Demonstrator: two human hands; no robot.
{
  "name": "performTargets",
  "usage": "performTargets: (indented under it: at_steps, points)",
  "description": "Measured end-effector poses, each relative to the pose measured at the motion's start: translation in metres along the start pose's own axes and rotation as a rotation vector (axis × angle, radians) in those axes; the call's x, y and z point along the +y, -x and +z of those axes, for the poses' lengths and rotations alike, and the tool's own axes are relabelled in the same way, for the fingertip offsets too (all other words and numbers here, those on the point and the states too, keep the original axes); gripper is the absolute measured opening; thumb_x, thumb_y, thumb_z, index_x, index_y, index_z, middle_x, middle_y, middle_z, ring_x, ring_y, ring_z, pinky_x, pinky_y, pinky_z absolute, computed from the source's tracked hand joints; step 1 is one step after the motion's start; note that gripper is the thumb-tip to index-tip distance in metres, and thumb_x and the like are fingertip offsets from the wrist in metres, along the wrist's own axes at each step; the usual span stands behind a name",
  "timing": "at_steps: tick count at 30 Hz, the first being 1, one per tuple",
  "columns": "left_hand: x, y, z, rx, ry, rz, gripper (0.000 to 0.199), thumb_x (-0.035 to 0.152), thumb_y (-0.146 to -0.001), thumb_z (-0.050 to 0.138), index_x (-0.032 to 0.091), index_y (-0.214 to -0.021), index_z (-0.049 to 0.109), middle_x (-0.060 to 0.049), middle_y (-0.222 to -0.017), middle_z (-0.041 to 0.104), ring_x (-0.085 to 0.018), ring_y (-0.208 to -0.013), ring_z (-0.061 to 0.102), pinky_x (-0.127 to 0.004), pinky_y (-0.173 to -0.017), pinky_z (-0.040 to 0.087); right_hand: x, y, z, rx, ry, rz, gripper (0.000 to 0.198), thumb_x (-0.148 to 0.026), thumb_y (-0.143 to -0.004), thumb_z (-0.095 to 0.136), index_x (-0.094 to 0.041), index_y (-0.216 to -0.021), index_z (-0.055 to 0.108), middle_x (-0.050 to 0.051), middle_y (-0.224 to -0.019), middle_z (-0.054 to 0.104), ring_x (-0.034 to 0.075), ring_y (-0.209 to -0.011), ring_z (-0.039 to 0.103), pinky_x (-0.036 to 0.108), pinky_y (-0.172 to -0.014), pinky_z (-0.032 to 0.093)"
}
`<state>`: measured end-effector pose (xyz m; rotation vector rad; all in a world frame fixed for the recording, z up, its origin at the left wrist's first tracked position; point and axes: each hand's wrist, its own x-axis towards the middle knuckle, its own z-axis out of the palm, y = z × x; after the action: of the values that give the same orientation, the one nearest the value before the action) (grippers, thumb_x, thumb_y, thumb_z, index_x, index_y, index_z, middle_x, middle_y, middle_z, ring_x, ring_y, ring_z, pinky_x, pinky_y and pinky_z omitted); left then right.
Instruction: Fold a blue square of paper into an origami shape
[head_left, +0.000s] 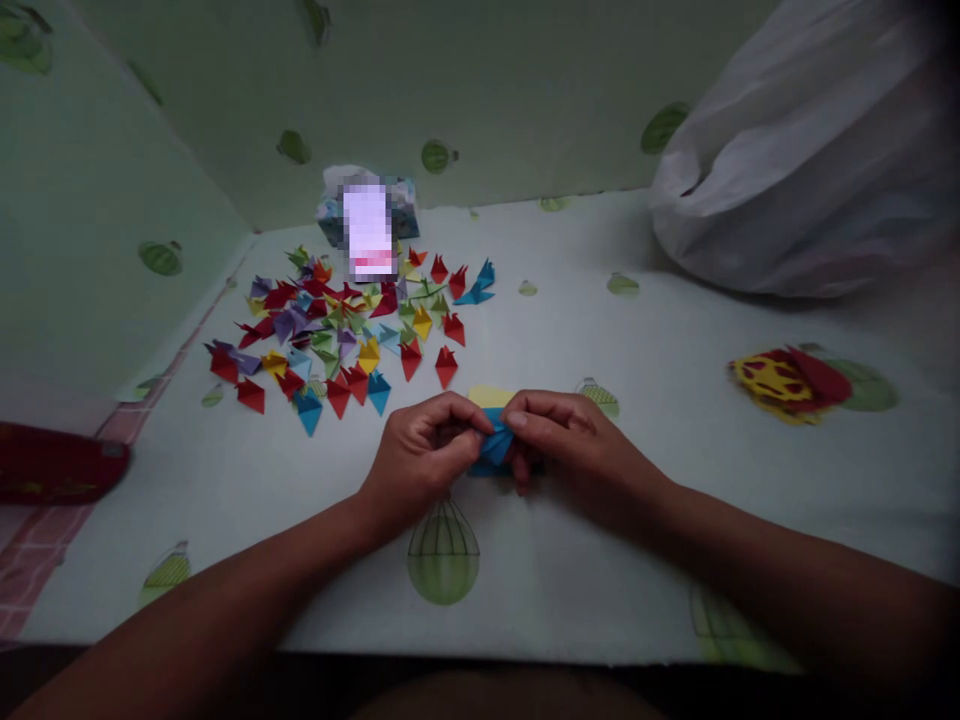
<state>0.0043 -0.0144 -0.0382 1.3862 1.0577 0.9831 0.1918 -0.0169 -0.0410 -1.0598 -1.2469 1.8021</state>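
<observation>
A small piece of blue folded paper (496, 447) is held between my two hands near the middle of the table. My left hand (429, 447) pinches its left side between thumb and forefinger. On the right side, my right hand (559, 435) grips it with the thumb on top, some fingers curled below. Behind the fingers a pale yellow piece of paper (491, 397) shows, partly hidden. More blue paper lies just under the held piece. Beyond my left hand spreads a pile of folded paper pieces (345, 378) in red, yellow, green, purple and blue.
A lit, blurred phone (369, 225) leans on a tissue box (406, 205) at the back. A white plastic bag (795, 170) stands at the back right. Yellow and red cut-out paper (780, 385) lies to the right. A dark red object (64, 463) sits at the left edge.
</observation>
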Motion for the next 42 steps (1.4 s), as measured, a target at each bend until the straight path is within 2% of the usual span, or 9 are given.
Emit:
performTargets:
  at_steps: [5,10,16,21,24,29,32,36,42]
  points:
    - [-0.0035,-0.0001,-0.0010,-0.039,0.040,0.017,0.001,0.018,-0.079,0.069,0.017,-0.080,0.069,0.000,-0.069,0.066,-0.010,-0.062,0.059,-0.020,-0.057,0.049,-0.0018,-0.0009,0.0003,0.029,0.042,0.025,0.031,-0.045,-0.083,0.074,-0.018,-0.075,0.061,-0.003,-0.053,0.059,0.010,-0.047,0.054,0.023,-0.050,0.043]
    - [-0.0087,-0.0046,-0.0055,-0.032,0.213,-0.061,0.018,0.028,-0.085,0.070,0.019,-0.101,0.067,-0.002,-0.084,0.070,-0.014,-0.076,0.068,-0.025,-0.069,0.059,-0.0071,0.0004,0.0013,0.104,0.206,-0.060,0.025,-0.038,-0.087,0.064,-0.019,-0.072,0.057,-0.003,-0.055,0.057,0.011,-0.050,0.054,0.024,-0.052,0.042]
    - [-0.0054,-0.0058,-0.0041,-0.096,0.211,-0.222,0.024,0.039,-0.086,0.070,0.016,-0.086,0.064,-0.001,-0.071,0.068,-0.013,-0.061,0.069,-0.023,-0.059,0.058,-0.0052,0.0002,0.0014,0.183,0.495,-0.256,0.022,-0.029,-0.088,0.058,-0.020,-0.069,0.056,-0.002,-0.059,0.054,0.011,-0.055,0.047,0.026,-0.053,0.038]
    - [-0.0040,-0.0054,-0.0014,-0.049,0.190,-0.256,0.022,0.031,-0.079,0.077,0.015,-0.079,0.063,0.001,-0.066,0.067,-0.011,-0.058,0.068,-0.020,-0.057,0.055,-0.0036,0.0002,0.0022,0.234,0.647,-0.376,0.022,-0.024,-0.087,0.058,-0.019,-0.065,0.054,-0.003,-0.059,0.050,0.010,-0.055,0.042,0.026,-0.053,0.034]
    - [-0.0041,-0.0054,-0.0015,-0.045,0.185,-0.250,0.020,0.029,-0.079,0.077,0.015,-0.078,0.063,0.002,-0.067,0.067,-0.011,-0.057,0.068,-0.020,-0.057,0.055,-0.0059,0.0006,0.0018,0.208,0.613,-0.328,0.023,-0.026,-0.087,0.059,-0.019,-0.065,0.055,-0.002,-0.058,0.051,0.011,-0.054,0.043,0.026,-0.052,0.034]
    - [-0.0045,-0.0064,-0.0042,-0.063,0.170,-0.225,0.020,0.031,-0.079,0.077,0.015,-0.080,0.066,-0.001,-0.070,0.071,-0.013,-0.062,0.070,-0.023,-0.060,0.057,-0.0060,-0.0011,-0.0019,0.059,0.284,-0.065,0.028,-0.037,-0.092,0.058,-0.018,-0.071,0.060,-0.001,-0.056,0.058,0.012,-0.052,0.054,0.026,-0.054,0.042]
    - [-0.0053,-0.0073,-0.0057,-0.075,0.136,-0.200,0.020,0.032,-0.080,0.077,0.014,-0.081,0.067,-0.002,-0.072,0.072,-0.013,-0.066,0.069,-0.024,-0.063,0.057,-0.0034,-0.0028,-0.0033,0.013,0.148,-0.009,0.027,-0.039,-0.089,0.063,-0.018,-0.073,0.060,-0.003,-0.058,0.059,0.011,-0.049,0.055,0.024,-0.052,0.044]
    - [-0.0066,-0.0082,-0.0068,-0.076,0.104,-0.146,0.019,0.032,-0.083,0.074,0.014,-0.082,0.068,-0.001,-0.073,0.070,-0.011,-0.068,0.067,-0.021,-0.065,0.056,-0.0039,-0.0030,-0.0018,0.038,0.203,0.009,0.024,-0.035,-0.087,0.063,-0.018,-0.071,0.058,-0.004,-0.052,0.056,0.010,-0.046,0.053,0.023,-0.050,0.041]
    - [-0.0068,-0.0084,-0.0065,-0.071,0.213,-0.121,0.021,0.026,-0.081,0.075,0.016,-0.096,0.064,0.000,-0.079,0.069,-0.012,-0.069,0.068,-0.023,-0.066,0.058,-0.0074,-0.0025,-0.0005,0.101,0.275,-0.035,0.025,-0.036,-0.087,0.059,-0.018,-0.070,0.059,-0.004,-0.051,0.054,0.010,-0.047,0.050,0.023,-0.049,0.039]
